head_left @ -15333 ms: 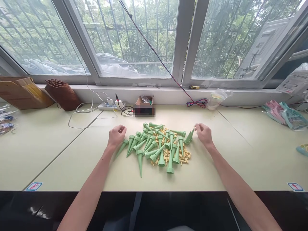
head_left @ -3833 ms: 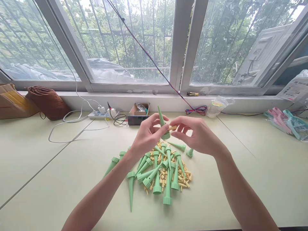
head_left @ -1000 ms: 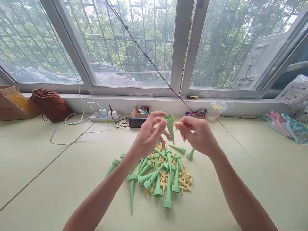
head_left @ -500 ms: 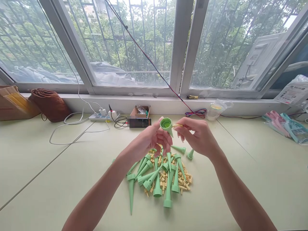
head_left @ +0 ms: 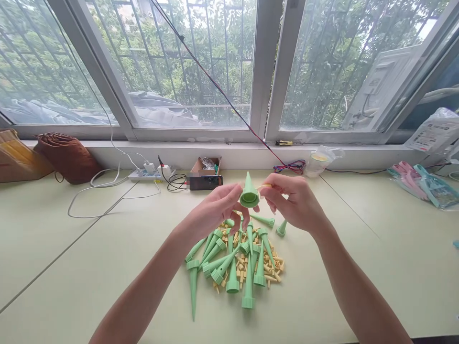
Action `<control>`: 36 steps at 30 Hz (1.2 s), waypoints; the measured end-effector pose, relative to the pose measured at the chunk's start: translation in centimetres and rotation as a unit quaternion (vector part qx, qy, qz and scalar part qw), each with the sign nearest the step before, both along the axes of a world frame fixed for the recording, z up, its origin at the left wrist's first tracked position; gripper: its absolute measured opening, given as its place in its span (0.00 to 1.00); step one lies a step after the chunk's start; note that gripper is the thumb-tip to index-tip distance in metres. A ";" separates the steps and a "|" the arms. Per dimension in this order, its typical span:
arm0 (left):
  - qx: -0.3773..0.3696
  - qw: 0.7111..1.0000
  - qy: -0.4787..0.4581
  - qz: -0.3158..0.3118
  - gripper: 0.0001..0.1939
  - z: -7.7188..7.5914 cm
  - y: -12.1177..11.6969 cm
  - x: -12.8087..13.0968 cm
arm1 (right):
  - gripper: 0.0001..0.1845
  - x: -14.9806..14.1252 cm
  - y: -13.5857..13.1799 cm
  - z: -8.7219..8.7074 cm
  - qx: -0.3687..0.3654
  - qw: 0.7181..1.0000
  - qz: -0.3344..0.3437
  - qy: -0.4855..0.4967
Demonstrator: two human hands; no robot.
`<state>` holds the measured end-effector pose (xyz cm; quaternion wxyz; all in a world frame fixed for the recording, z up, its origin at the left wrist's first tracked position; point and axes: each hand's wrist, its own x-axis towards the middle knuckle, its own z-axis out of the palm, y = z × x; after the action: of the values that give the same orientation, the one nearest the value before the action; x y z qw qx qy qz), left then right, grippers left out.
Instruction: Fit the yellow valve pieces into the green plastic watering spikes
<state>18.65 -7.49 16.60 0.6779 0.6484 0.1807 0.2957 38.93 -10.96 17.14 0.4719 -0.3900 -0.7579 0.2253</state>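
My left hand (head_left: 225,203) grips a green plastic watering spike (head_left: 248,193) above the table. Its pointed end is up and its wide, open cap end faces me. Beside it, my right hand (head_left: 290,198) pinches a small yellow plastic piece (head_left: 265,186), whose tip is close to the spike's side; whether they touch I cannot tell. Below both hands lies a pile of green spikes (head_left: 233,274) mixed with small yellow plastic pieces (head_left: 272,267). Two more green spikes lie at the pile's far right, one of them standing on its cap (head_left: 281,229).
Along the back are a power strip (head_left: 138,175) with white cables, a small box (head_left: 206,166) behind a black device (head_left: 206,182), coiled wire (head_left: 292,166) and a clear plastic cup (head_left: 317,165). A brown pouch (head_left: 68,157) sits left; bagged pink and teal items (head_left: 426,184) lie right.
My left hand has turned the green spike over, so its point now faces up rather than down. My right hand keeps the yellow piece beside it. The view has shifted slightly.
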 end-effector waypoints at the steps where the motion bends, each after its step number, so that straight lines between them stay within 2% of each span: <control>1: 0.014 1.000 -0.002 0.006 0.20 0.0 0.0 0.0 | 0.20 0.0 0.0 0.0 0.002 1.000 -0.001 -0.001; 7: 0.126 0.990 0.021 0.062 0.14 -0.1 -0.3 0.1 | 0.20 0.0 0.0 -0.1 -0.011 0.999 -0.031 -0.023; 11: 0.223 0.967 0.056 0.113 0.10 -0.5 -0.5 0.5 | 0.20 0.2 0.1 -0.1 -0.006 0.997 -0.055 -0.044; 13: 0.300 0.937 0.086 0.157 0.07 -0.9 -0.4 0.6 | 0.21 0.2 0.1 -0.1 0.006 0.996 -0.064 -0.056; 16: 0.440 0.862 0.105 0.228 0.07 -1.4 -0.2 0.7 | 0.22 0.1 0.2 -0.1 0.017 0.996 -0.070 -0.059; 18: 0.488 0.828 0.114 0.252 0.08 -1.5 0.0 0.8 | 0.23 0.1 0.2 -0.1 0.019 0.996 -0.070 -0.051; 20: 0.461 0.838 0.128 0.262 0.10 -1.4 0.1 0.8 | 0.22 0.0 0.2 -0.2 0.017 0.996 -0.075 -0.044; 23: 0.324 0.900 0.135 0.257 0.16 -0.9 0.1 0.7 | 0.21 0.0 0.4 -0.3 0.020 0.995 -0.085 -0.038; 25: 0.224 0.940 0.134 0.218 0.25 -0.6 0.1 0.5 | 0.21 -0.1 0.4 -0.3 0.028 0.995 -0.085 -0.036; 27: 0.145 0.969 0.138 0.142 0.34 -0.4 0.0 0.4 | 0.20 -0.1 0.5 -0.3 0.037 0.996 -0.073 -0.037; 30: 0.070 0.988 0.133 0.046 0.37 -0.3 0.0 0.2 | 0.19 -0.2 0.6 -0.4 0.045 0.996 -0.055 -0.045; 36: 0.001 0.996 0.088 0.015 0.30 -0.4 0.0 0.3 | 0.19 -0.4 0.6 -0.6 0.063 0.996 -0.048 -0.044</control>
<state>18.95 -7.46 16.23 0.6539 0.6698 0.2492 0.2483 38.58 -10.41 16.53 0.4720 -0.4053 -0.7708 0.1370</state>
